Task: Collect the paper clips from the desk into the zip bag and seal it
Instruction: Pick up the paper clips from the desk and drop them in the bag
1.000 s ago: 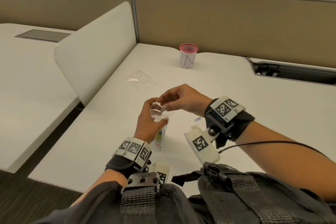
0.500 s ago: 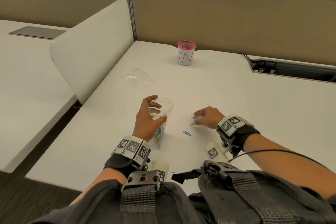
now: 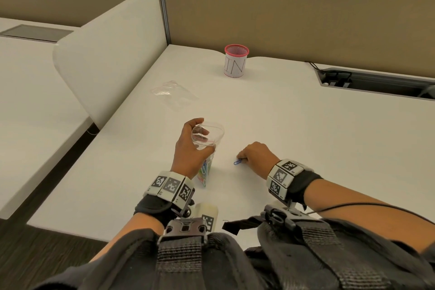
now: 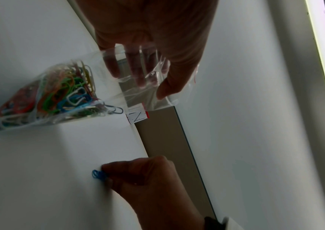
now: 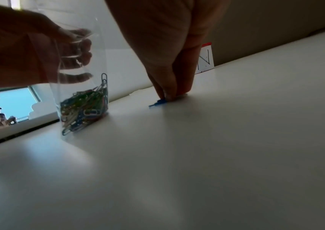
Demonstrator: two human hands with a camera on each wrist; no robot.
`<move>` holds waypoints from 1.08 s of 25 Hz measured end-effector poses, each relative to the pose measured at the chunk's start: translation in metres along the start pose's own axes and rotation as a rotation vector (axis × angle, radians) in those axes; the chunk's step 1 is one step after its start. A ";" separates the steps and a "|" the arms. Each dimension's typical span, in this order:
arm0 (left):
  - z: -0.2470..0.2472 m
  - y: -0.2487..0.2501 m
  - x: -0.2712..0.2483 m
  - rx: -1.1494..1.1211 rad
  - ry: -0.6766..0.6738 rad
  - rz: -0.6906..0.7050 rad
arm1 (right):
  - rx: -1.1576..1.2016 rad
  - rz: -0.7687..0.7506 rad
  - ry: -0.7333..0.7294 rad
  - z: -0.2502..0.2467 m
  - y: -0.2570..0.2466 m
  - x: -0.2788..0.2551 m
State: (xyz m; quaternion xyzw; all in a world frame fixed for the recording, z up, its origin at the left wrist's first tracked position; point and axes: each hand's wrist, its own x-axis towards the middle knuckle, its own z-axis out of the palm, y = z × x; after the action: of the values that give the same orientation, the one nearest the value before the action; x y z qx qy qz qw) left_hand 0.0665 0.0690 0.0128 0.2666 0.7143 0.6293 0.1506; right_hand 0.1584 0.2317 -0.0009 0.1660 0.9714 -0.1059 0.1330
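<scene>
Left hand [image 3: 188, 148] wrapped round the upper part of the zip bag [image 3: 207, 141], grip curled on the clear plastic, fingers showing through it in the left wrist view. Bag held upright, long axis vertical, mouth open and pointing up, bottom corner resting on the tabletop [image 3: 306, 148] toward the near left. Heap of coloured paper clips [image 4: 55, 93] bunched in the bag's lower end, one blue clip standing tall against the side wall in the right wrist view.

Right hand [image 3: 255, 154] lowered to the tabletop just right of the bag, grip narrow, fingertips [image 5: 169, 95] pinching a blue paper clip [image 3: 237, 162]. Clip lying nearly flat on the surface, long axis running left to right, free end pointing left toward the bag, apart from it.

Farther off to the left, a second clear bag [image 3: 174, 94] lying flat. At the far edge, a white cup with a red rim [image 3: 236, 60], upright, marked "IN". Beyond the tabletop's left side, a white divider panel [image 3: 106, 54].
</scene>
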 end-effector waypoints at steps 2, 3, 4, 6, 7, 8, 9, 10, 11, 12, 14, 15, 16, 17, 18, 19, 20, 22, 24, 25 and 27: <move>0.000 0.001 -0.002 -0.014 -0.004 -0.004 | -0.018 0.011 -0.002 -0.003 0.001 0.000; 0.001 0.001 -0.002 -0.020 -0.003 -0.006 | -0.037 0.012 -0.007 -0.003 0.002 0.001; 0.001 0.001 -0.002 -0.025 -0.001 -0.009 | -0.055 0.014 -0.008 -0.004 0.002 0.002; 0.001 0.001 -0.002 -0.026 0.001 -0.011 | -0.079 0.025 0.008 -0.006 0.003 0.001; 0.001 0.001 -0.002 -0.025 0.000 -0.011 | -0.091 0.026 0.018 -0.007 0.003 0.001; 0.001 0.001 -0.002 -0.022 -0.001 -0.012 | -0.096 0.032 0.019 -0.007 0.004 0.000; 0.001 0.001 -0.002 -0.020 -0.003 -0.013 | -0.093 0.045 0.014 -0.007 0.005 -0.001; 0.001 0.001 -0.002 -0.018 -0.002 -0.016 | -0.090 0.059 0.004 -0.008 0.006 -0.001; 0.000 0.001 -0.003 -0.016 -0.002 -0.019 | -0.081 0.078 -0.013 -0.008 0.007 -0.001; 0.000 0.002 -0.003 -0.013 -0.004 -0.021 | -0.062 0.104 -0.019 -0.009 0.009 -0.001; 0.000 0.002 -0.002 -0.005 -0.007 -0.021 | 0.052 0.176 0.009 -0.011 0.017 0.000; -0.001 0.002 -0.002 -0.001 -0.009 -0.022 | 0.167 0.230 0.032 -0.013 0.022 0.001; -0.001 0.002 -0.002 0.002 -0.010 -0.023 | 0.289 0.272 0.065 -0.015 0.027 0.000; -0.001 0.002 -0.002 0.003 -0.011 -0.024 | 0.381 0.294 0.088 -0.017 0.030 -0.001; -0.001 0.001 -0.002 0.004 -0.009 -0.026 | 0.442 0.286 0.097 -0.019 0.031 -0.002; -0.001 0.001 -0.001 0.005 -0.008 -0.027 | 0.450 0.246 0.094 -0.020 0.031 -0.002; -0.002 0.001 -0.001 0.005 -0.007 -0.029 | 0.431 0.191 0.079 -0.020 0.028 0.000; -0.002 0.001 -0.001 0.006 -0.009 -0.030 | 0.381 0.086 0.068 -0.016 0.016 0.002; -0.001 0.001 -0.001 0.007 -0.012 -0.033 | 0.366 0.006 0.085 -0.009 0.008 0.007; -0.002 0.001 -0.001 0.006 -0.011 -0.033 | 0.352 -0.024 0.092 -0.007 0.005 0.008; -0.002 0.001 0.000 0.005 -0.007 -0.033 | 0.304 -0.087 0.084 -0.005 0.004 0.009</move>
State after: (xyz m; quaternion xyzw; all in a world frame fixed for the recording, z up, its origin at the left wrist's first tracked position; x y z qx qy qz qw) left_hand 0.0657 0.0670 0.0137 0.2575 0.7196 0.6240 0.1627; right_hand 0.1501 0.2395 0.0004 0.1462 0.9552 -0.2502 0.0607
